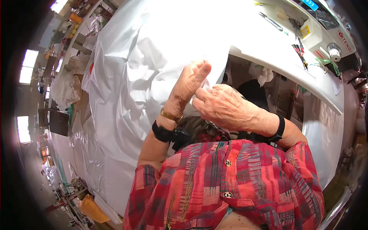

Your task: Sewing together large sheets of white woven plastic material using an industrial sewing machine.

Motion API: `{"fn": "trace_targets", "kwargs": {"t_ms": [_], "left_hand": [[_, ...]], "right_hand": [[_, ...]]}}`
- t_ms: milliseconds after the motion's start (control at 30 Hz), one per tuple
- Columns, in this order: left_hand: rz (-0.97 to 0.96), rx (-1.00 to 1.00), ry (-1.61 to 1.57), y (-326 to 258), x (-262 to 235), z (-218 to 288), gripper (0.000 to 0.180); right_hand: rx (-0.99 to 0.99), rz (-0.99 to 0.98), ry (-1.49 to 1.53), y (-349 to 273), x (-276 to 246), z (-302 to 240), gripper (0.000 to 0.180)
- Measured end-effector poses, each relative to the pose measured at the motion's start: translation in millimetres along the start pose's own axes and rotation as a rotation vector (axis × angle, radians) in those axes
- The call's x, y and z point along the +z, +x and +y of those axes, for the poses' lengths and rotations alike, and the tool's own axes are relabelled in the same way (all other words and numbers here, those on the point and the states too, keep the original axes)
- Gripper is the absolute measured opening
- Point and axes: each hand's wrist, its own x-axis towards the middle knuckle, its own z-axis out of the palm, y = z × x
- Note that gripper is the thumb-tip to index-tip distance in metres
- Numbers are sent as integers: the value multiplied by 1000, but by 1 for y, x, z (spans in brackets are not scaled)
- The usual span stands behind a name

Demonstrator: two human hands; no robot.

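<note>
A large sheet of white fabric (130,88) covers the surface before me and drapes down the left side in deep folds. Near the middle of the view, my left hand (190,81) is closed at the fabric's edge, its thumb pointing up and to the right. Against it, my right hand (222,103) bends its fingers around a small bunched bit of the same white fabric. The two hands nearly touch, and the fingertips on the fabric are partly hidden.
At the right stands a white sewing machine (318,38) on a white table (276,61) with a curved edge. Tweezers (271,22) and thin coloured tools (300,55) lie beside it. Clear plastic bags (69,86) and cluttered shelves line the left, with an orange cloth (93,209) lower down.
</note>
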Motion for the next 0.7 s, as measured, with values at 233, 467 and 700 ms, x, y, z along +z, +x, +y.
{"fn": "trace_targets", "kwargs": {"t_ms": [233,467,700], "left_hand": [[-25,67,8,15,2,-4,14],[-41,-74,-264,13,4,-7,10],[-98,-127,-493,17,6,-10,14]], "right_hand": [[503,443,544,-30,21,30,28],[724,445,1431,-37,70,49,28],[725,395,1338,-25,59,49,22]]}}
